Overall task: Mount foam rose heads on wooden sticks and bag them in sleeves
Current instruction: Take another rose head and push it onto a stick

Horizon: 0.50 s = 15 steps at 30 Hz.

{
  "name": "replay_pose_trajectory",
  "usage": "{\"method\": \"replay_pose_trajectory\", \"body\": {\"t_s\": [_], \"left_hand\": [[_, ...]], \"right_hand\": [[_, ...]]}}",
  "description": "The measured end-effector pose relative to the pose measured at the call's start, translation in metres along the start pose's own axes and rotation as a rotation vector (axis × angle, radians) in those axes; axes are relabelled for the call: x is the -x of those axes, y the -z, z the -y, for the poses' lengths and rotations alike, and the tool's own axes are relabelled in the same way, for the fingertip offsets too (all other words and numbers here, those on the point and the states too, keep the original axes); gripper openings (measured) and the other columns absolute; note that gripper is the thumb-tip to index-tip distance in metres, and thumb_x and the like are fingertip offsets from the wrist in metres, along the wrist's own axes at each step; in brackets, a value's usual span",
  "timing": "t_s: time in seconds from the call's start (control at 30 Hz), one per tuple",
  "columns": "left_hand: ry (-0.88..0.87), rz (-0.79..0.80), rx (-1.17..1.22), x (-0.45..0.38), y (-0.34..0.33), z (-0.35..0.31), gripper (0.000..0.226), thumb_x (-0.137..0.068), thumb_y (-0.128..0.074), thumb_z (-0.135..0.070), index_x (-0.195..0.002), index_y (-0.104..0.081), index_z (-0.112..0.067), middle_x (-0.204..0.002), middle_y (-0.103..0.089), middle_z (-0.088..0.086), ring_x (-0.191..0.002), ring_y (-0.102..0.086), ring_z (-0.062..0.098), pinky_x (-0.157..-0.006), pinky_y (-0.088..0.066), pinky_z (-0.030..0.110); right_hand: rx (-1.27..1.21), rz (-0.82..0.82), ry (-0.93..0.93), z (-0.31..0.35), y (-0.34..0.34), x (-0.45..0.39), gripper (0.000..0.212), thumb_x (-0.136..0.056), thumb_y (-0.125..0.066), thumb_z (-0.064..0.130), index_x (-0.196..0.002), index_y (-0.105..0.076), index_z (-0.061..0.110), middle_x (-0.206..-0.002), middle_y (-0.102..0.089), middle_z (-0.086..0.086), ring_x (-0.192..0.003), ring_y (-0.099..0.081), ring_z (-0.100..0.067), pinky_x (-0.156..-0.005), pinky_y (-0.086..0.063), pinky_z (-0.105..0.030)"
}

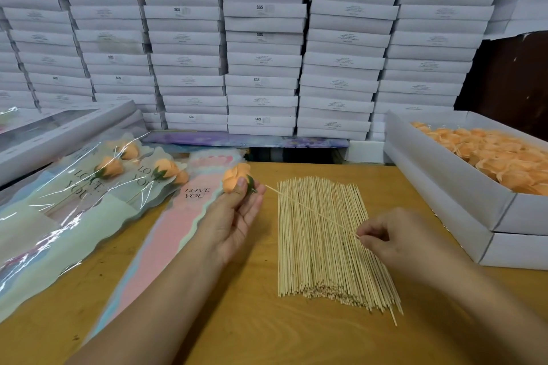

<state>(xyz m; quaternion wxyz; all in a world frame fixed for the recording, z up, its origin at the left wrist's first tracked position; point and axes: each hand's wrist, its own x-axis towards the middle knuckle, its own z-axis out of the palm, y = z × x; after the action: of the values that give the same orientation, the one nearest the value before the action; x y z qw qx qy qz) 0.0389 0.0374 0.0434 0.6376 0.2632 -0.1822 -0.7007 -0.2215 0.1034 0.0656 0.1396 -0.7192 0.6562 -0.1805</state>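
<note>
A: Where's the rose head?

B: The orange foam rose head (236,177) is up in the left hand (237,213), thumb and fingers curled round it, green base turned to the right. It sits above the surface (237,320), just over the top of a pink sleeve.

A: And the stick?

B: One thin wooden stick (311,210) runs slantwise from the rose's green base down to the right hand (394,238), whose thumb and forefinger pinch its lower end. The tip is at the base of the flower; whether it has gone in, I can't tell.

A: What lies under it?

B: A big pile of sticks (326,246), laid lengthwise on the surface, right beneath the held one and between the two hands.

A: The sleeves?

B: The pink sleeve (166,234) printed "LOVE YOU" lies flat beside the left wrist. Further left, several bagged roses (109,167) in clear and pale green sleeves overlap one another.

A: Anything on the right?

B: An open white box (450,187) full of loose orange rose heads (498,157), standing on another white box at the surface's right edge.

A: Behind?

B: A wall of stacked white boxes (261,38), some marked "SGS".
</note>
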Motion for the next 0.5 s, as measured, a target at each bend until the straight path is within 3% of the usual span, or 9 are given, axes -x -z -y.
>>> {"method": "replay_pose_trajectory", "body": {"t_s": [0.13, 0.33, 0.5], "left_hand": [[-0.010, 0.005, -0.006, -0.0007, -0.0002, 0.0012, 0.052, -0.074, -0.068, -0.011, -0.123, -0.058, 0.004, -0.103, -0.072, 0.017, -0.079, -0.076, 0.020, -0.069, -0.063, 0.029], [-0.013, 0.016, -0.037, -0.0016, 0.0011, 0.0021, 0.048, -0.073, -0.069, -0.012, -0.119, -0.061, 0.002, -0.097, -0.075, 0.016, -0.083, -0.076, 0.020, -0.069, -0.063, 0.029], [-0.016, 0.014, -0.040, -0.0015, 0.0007, 0.0028, 0.052, -0.073, -0.070, -0.012, -0.122, -0.060, 0.003, -0.099, -0.075, 0.017, -0.083, -0.077, 0.020, -0.069, -0.063, 0.029]], "right_hand": [[0.013, 0.017, -0.001, 0.0004, -0.0034, 0.0008, 0.017, -0.095, -0.064, 0.023, -0.089, -0.078, 0.015, -0.092, -0.076, -0.007, -0.086, -0.071, -0.025, -0.080, -0.058, -0.047], [0.022, 0.018, -0.012, 0.0021, -0.0029, 0.0011, 0.015, -0.095, -0.064, 0.024, -0.101, -0.077, 0.027, -0.090, -0.076, 0.011, -0.081, -0.072, -0.013, -0.078, -0.060, -0.038], [0.020, 0.034, -0.015, 0.0014, -0.0062, -0.0002, 0.016, -0.095, -0.064, 0.024, -0.104, -0.077, 0.027, -0.091, -0.075, 0.011, -0.082, -0.072, -0.013, -0.079, -0.060, -0.040]]}}
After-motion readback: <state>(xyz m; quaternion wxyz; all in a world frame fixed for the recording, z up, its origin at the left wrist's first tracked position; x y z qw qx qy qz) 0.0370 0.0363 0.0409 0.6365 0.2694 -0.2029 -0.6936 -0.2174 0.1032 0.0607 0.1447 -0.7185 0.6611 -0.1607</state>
